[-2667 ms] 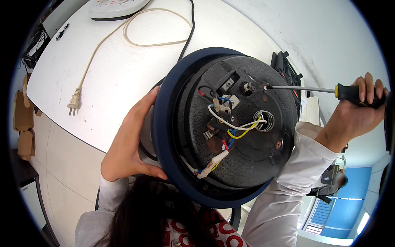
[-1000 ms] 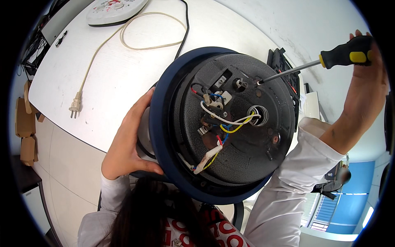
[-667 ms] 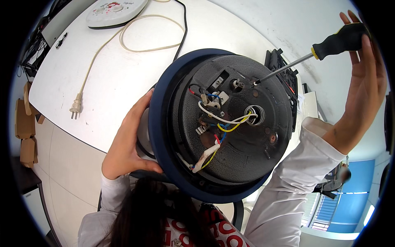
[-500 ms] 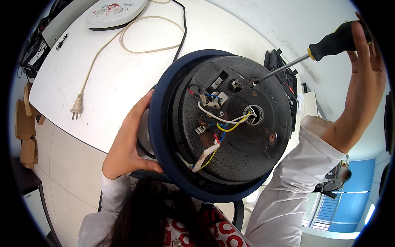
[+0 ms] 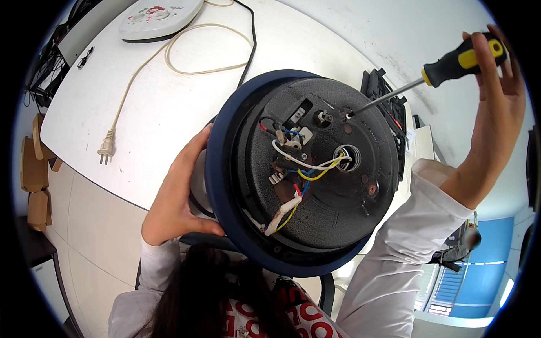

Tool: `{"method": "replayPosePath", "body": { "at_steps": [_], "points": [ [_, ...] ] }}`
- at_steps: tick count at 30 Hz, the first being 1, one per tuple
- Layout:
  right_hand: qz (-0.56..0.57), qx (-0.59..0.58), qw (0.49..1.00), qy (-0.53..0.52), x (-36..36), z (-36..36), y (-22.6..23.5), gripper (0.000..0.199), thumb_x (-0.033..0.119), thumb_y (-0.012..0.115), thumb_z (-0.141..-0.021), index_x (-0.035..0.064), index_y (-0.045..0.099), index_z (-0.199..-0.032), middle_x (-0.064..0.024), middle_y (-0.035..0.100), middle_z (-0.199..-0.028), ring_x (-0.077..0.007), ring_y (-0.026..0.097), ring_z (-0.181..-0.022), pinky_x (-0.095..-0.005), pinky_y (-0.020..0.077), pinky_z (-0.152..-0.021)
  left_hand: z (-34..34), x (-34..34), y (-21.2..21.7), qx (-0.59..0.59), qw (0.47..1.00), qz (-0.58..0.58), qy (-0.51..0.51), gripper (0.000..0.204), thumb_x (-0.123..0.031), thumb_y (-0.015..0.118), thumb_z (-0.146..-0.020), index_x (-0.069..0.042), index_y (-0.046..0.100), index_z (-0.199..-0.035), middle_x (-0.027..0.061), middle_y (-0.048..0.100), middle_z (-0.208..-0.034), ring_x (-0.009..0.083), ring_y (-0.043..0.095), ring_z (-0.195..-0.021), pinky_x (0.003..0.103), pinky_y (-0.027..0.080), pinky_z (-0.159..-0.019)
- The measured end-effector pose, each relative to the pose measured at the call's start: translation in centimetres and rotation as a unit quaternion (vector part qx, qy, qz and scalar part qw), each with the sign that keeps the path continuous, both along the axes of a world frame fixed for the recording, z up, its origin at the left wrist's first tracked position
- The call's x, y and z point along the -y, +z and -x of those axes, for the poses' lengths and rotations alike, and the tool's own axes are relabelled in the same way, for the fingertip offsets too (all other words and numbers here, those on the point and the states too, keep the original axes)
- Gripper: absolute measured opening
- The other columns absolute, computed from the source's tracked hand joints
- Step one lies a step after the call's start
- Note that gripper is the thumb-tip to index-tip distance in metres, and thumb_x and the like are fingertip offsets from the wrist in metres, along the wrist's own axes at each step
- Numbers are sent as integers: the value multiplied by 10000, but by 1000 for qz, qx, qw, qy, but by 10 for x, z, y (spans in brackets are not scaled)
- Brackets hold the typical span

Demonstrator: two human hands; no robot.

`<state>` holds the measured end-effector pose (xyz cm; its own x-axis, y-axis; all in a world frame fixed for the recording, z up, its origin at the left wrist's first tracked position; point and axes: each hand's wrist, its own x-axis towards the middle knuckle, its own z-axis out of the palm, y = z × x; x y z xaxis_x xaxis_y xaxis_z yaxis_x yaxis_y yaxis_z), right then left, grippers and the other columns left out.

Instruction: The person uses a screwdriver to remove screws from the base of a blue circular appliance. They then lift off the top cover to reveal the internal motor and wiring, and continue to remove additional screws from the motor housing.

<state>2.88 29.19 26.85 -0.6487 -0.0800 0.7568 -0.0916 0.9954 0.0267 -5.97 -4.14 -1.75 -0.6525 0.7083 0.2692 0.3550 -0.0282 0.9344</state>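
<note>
An opened round electric cooker point(image 5: 315, 225) with a blue rim stands on the table, its dark metal underside facing up. White, yellow and blue wires point(image 5: 315, 169) run across it, some passing through a central spring point(image 5: 346, 159). My left hand point(image 5: 172, 197) grips the rim on the left, thumb at the near side and fingers along the outer wall. My right hand point(image 5: 499, 93) is raised at the upper right, its fingers around the black and yellow handle of a screwdriver point(image 5: 459, 63). The screwdriver slants down, its tip at a small fastener point(image 5: 349, 115) near the far right edge of the underside.
A white panel with knobs point(image 5: 160, 17) lies at the far left of the white table point(image 5: 191, 107). A beige cord loops from there to a plug point(image 5: 106, 147). Right of the cooker sits a black tool case point(image 5: 399, 135). Cardboard boxes point(image 5: 35, 169) stand left; another person point(image 5: 462, 248) is in the background.
My right hand has shifted its fingers on the screwdriver handle, which has turned and now shows more yellow. The tip stays at the same fastener; my left hand has barely moved.
</note>
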Motion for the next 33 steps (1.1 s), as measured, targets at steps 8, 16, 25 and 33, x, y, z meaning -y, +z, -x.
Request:
{"method": "replayPosePath", "body": {
  "at_steps": [8, 16, 25, 33],
  "points": [
    [72, 58, 994, 50, -7, -4, 14, 399, 298, 645, -867, 79, 594, -1196, -179, 637, -1126, -252, 614, -1089, -418, 455, -964, 1, 1, -1, -16, 1000, 2, -1, 1379, -702, 801, -366, -29, 249, -1436, 192, 305, -1462, 362, 297, -1353, 440, 250, -1103],
    [-48, -43, 997, -29, 5, -1, -6, 465, 358, 661, -842, 82, 582, -1208, -164, 651, -1095, -255, 608, -1095, -420, 454, -971, 1, 0, 2, -5, 1000, 1, 1, 1383, -704, 800, -360, -26, 254, -1435, 194, 308, -1460, 363, 296, -1354, 441, 245, -1104],
    [-26, -57, 997, -37, 13, 0, -13, 403, 303, 675, -846, 104, 598, -1188, -155, 661, -1071, -280, 600, -1105, -426, 441, -989, 0, -2, 0, 6, 1000, -1, 4, 1396, -748, 773, -357, -20, 259, -1431, 202, 313, -1455, 369, 306, -1349, 446, 244, -1102],
    [42, 35, 996, 66, 6, -4, 2, 435, 268, 703, -821, 85, 589, -1199, -167, 636, -1145, -273, 595, -1119, -446, 435, -986, 0, -1, -1, 5, 1000, 0, 5, 1391, -737, 781, -358, -21, 259, -1431, 204, 312, -1455, 368, 303, -1350, 446, 245, -1103]
  ]
}}
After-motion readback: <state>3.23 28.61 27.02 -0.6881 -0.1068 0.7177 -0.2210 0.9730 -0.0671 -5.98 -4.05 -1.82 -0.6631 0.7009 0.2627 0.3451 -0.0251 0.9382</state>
